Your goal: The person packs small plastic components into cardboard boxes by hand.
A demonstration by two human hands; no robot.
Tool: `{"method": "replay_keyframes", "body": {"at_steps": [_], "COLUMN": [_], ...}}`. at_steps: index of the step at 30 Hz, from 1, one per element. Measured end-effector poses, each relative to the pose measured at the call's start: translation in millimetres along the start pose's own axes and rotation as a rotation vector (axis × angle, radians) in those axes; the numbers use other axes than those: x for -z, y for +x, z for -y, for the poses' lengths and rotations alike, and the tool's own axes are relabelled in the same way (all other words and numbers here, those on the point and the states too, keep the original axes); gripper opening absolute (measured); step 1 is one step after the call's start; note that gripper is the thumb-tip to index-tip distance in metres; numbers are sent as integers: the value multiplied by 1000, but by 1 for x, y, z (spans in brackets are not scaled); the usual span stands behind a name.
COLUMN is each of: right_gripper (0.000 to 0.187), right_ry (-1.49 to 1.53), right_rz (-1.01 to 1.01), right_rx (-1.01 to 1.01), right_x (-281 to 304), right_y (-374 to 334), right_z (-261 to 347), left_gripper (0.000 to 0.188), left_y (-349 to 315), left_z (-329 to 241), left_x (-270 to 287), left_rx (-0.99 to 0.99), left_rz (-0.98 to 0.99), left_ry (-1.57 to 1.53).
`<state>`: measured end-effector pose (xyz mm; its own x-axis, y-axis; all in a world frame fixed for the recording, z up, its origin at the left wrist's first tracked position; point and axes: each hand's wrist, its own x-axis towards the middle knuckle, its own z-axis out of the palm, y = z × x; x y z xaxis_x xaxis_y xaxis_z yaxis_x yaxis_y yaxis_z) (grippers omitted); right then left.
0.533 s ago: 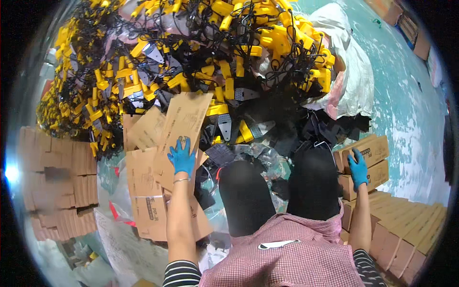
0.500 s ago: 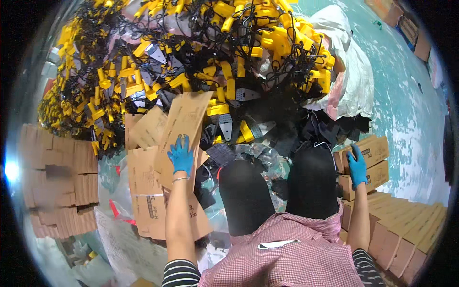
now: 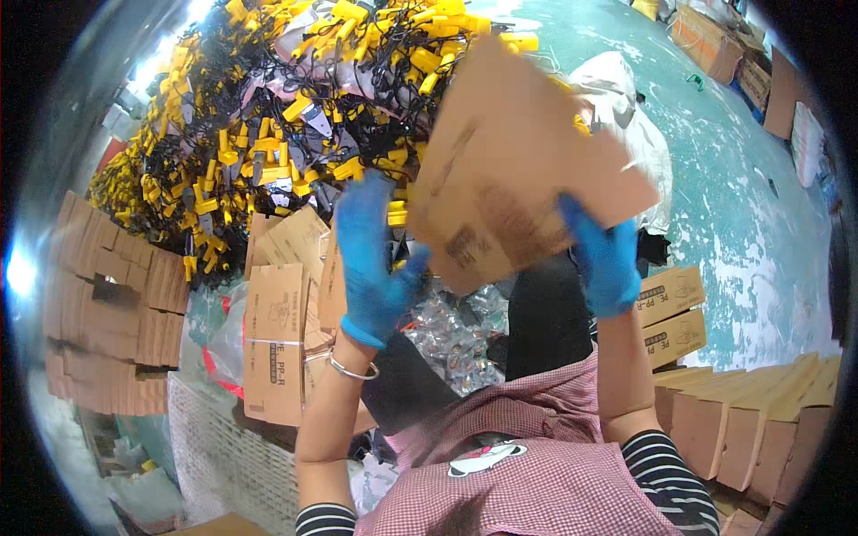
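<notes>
Left hand (image 3: 374,263) up, fingers and thumb spread, apparently gripping nothing; it's beside the left edge of the cardboard blank (image 3: 527,152), contact too blurred to tell. Right hand (image 3: 609,263) gripping the blank along its lower right edge, a digit laid over the printed face. Both hands in blue gloves. Blank is raised and tilted in front of the body, above the knees, partly hiding the heap behind it.

Step in hand, as I judge it: handling one flat carton, probably opening or turning it for folding. Next move likely calls for the left hand closing on the free left edge while the right keeps its grip, so the panels can be squared.

Just past the left forearm: flattened cartons (image 3: 273,362), stacked with a pale strap across. Between the legs: crumpled clear plastic (image 3: 451,344). Right of the right forearm: two formed boxes (image 3: 675,335), one above the other, with a row of boxes (image 3: 715,438) nearer the body. Far left: tall cardboard stack (image 3: 152,326). Beyond: big heap of yellow tools (image 3: 264,147) with black cords, white sack (image 3: 617,85) on its right, worn turquoise floor (image 3: 719,223).
</notes>
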<state>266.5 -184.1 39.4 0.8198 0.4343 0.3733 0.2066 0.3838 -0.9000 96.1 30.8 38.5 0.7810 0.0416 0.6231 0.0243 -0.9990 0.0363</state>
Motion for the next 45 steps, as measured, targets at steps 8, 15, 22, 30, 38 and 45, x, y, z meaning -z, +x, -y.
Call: {"method": "replay_keyframes", "body": {"at_steps": [8, 15, 22, 30, 38, 45], "right_gripper": [56, 105, 57, 51, 31, 44], "right_ry": [319, 436, 196, -50, 92, -145], "right_rz": [516, 393, 284, 522, 173, 586], "right_rx": [-346, -353, -354, -201, -535, -398], "right_x": [-24, 1, -11, 3, -1, 6], "right_y": [-69, -74, -82, -107, -127, -95], "right_z": [-14, -72, -48, -13, -18, -3], "left_gripper": [60, 54, 61, 68, 51, 65], "left_y": [-17, -42, -65, -75, -87, -102], "left_z": [-37, -67, -111, -125, -123, -119], "left_x": [-19, -2, -8, 6, 14, 32], "left_rx": [810, 723, 584, 729, 750, 422], "left_rz": [-339, -136, -249, -38, 50, 290], "left_ry": [-1224, -1290, -1327, -898, -1169, -547]}}
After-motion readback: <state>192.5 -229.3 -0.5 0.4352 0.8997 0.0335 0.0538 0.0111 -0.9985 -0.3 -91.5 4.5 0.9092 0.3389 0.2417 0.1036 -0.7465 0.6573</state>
